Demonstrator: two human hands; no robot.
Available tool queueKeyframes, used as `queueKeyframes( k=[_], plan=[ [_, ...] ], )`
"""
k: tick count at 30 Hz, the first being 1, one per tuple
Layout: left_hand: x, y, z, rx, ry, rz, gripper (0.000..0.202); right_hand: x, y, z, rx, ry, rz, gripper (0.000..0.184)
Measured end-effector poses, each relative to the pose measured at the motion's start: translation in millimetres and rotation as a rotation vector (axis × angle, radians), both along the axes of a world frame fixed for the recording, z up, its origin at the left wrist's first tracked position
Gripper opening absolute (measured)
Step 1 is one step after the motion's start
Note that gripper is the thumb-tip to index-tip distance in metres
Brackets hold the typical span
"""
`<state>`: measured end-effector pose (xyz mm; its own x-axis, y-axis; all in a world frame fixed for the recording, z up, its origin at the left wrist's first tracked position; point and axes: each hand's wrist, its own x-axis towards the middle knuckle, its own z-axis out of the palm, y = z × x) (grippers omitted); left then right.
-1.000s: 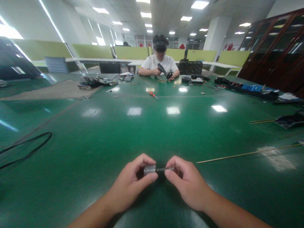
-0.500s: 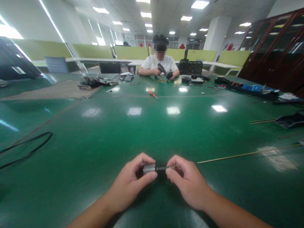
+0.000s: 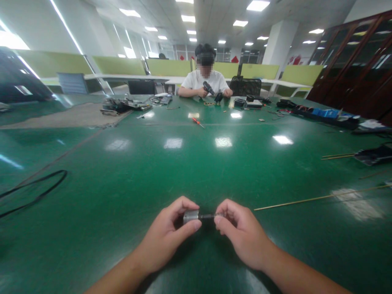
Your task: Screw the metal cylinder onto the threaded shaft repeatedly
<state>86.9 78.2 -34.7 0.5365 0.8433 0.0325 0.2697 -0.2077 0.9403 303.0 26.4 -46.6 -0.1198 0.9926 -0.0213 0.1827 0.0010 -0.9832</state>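
Between thumb and fingers my left hand (image 3: 171, 228) grips a short silver metal cylinder (image 3: 190, 216), which looks like a small motor. A thin dark shaft (image 3: 207, 217) runs from its right end toward my right hand (image 3: 240, 228). The right thumb and fingertips are pinched on the far end of that shaft, where a small metallic piece (image 3: 219, 214) partly shows. What kind of piece it is, I cannot make out. The cylinder lies sideways, low over the green table (image 3: 196, 175).
A thin brass rod (image 3: 294, 203) lies right of my hands. A black cable loop (image 3: 45, 179) rests at left. Farther off is a red screwdriver (image 3: 197, 121). Across the table a person (image 3: 206, 79) holds a power drill (image 3: 208, 87). Tools and parts (image 3: 327, 114) line the right side.
The cylinder and my left hand have shifted very slightly left; my right hand keeps its pinch. The other person's hand has moved a little away from the black object before them.
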Motion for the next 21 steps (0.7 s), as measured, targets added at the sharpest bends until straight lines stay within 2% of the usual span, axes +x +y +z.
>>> queueKeyframes(
  k=[21],
  plan=[
    [-1.9,0.3,-2.7,-0.031,-0.024,0.008,0.022,1.5,0.6,-5.1,0.009,0.024,-0.013,0.016]
  ],
)
